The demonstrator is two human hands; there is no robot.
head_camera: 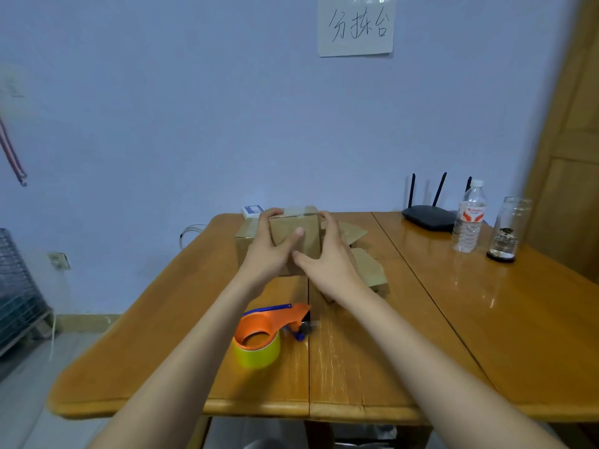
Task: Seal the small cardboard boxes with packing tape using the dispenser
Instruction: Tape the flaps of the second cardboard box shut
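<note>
While both hands clasp the small box (293, 236) near the surface's far edge, left hand (270, 251) and right hand (327, 257) steady it, probably pressing tape flat; the dispenser (265, 332) lies idle nearer.

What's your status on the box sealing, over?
Left hand and right hand both grip the small box, clear tape on top. Dispenser idle on table. Nothing in the way.
</note>
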